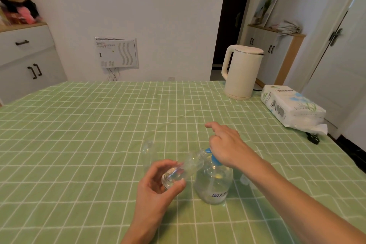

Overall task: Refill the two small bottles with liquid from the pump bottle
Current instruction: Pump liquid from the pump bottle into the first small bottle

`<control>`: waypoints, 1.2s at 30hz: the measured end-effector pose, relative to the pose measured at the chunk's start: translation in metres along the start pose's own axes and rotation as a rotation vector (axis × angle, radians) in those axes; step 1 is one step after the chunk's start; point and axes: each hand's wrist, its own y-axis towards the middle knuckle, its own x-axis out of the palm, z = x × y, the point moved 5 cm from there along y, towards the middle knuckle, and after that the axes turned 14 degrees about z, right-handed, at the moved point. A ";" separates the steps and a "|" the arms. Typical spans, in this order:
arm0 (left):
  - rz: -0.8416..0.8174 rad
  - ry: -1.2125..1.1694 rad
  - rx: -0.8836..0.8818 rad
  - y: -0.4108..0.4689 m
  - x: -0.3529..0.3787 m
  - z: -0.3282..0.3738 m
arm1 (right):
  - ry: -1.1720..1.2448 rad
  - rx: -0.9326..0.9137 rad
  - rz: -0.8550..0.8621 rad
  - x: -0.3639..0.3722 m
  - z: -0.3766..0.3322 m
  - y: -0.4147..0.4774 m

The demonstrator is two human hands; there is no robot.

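Pump bottle [213,182], clear with blue pump head [209,152], stands near centre on green checked tablecloth [99,134]. Head view: right hand [225,144] sits atop pump head, fingers curled over it, index finger stretched out. Left hand [158,188] grips base of tilted small bottle [188,166], mouth raised to spout. Some clear liquid seems pooled inside; first refill likely under way. Second small bottle [148,154] stands upright just left, apparently empty, refill pending. Far right: kettle [242,71], tissue pack [291,107].
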 end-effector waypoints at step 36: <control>0.009 0.027 0.013 -0.002 -0.001 0.003 | -0.030 -0.008 0.047 -0.006 -0.002 0.000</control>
